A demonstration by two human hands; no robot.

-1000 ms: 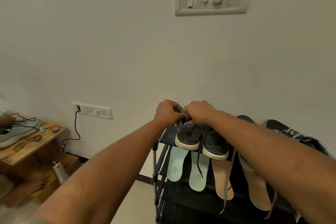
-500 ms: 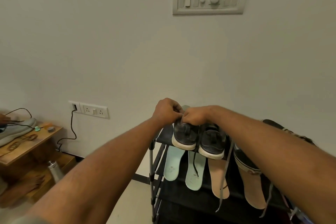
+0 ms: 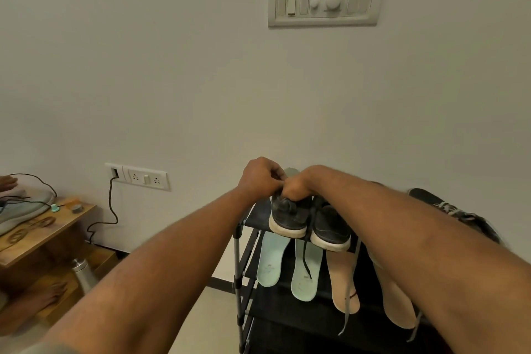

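- Head view, work area: a dark shoe (image 3: 287,217) stands on the top shelf of the shoe rack (image 3: 254,217), straight ahead of me and against the wall.
- Head view, orientation: its white-soled toe points back at me and overhangs the shelf's front edge. Its long axis runs from me toward the wall.
- Head view, neighbour: a second dark shoe (image 3: 330,228) stands touching it on my right, set parallel, toe also toward me.
- Head view, left hand (image 3: 260,178): it sits over the far, open end of the dark shoe. The fingers are curled tight and meet the other hand. What they pinch is hidden behind the knuckles, so I cannot tell.
- Head view, right hand (image 3: 298,187): the fingers are clenched down over the upper edge of the dark shoe, grasping it. The forearm crosses above the second dark shoe.
- Head view, key relation: both hands work at the end farthest from me. The left hand comes in on the free side, while the right reaches across the neighbour. I judge that any pull toward me runs along the shoe's long axis and could slide the toe further off the shelf.
- Head view, unclear item: a pale rounded tip shows just behind the knuckles. I cannot identify it.
- Head view, below the shelf: two mint insoles (image 3: 271,261) and two tan insoles (image 3: 343,282) hang down the front, and a black lace (image 3: 307,263) dangles between the shoes.
- Head view, surroundings: another shoe (image 3: 448,208) lies at the far right of the shelf. A side table (image 3: 57,234) stands well apart at my left.
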